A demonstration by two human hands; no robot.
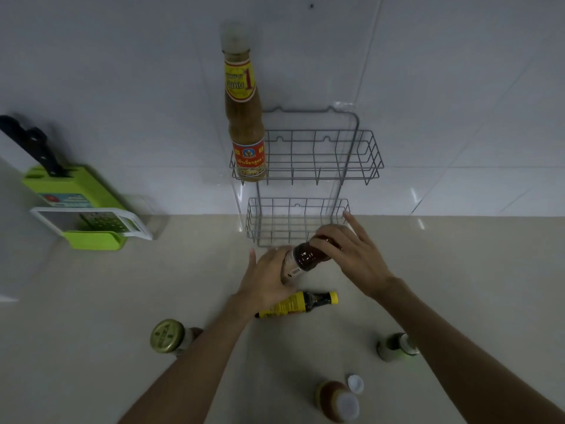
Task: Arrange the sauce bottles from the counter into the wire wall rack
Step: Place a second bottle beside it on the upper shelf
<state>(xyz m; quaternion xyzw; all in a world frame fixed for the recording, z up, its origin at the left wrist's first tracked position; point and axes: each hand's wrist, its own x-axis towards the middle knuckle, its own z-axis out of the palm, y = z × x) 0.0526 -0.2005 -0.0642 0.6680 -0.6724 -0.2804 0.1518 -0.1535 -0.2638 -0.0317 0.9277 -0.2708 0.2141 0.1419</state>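
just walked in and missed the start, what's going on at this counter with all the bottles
A person is loading sauce bottles into a wire wall rack. Both hands hold a dark brown bottle just in front of the lower basket: the left hand around its body, the right hand over its top. One tall yellow-labelled bottle already stands at the left end of the upper basket. A yellow-capped bottle lies on its side on the counter, with other containers standing nearby.
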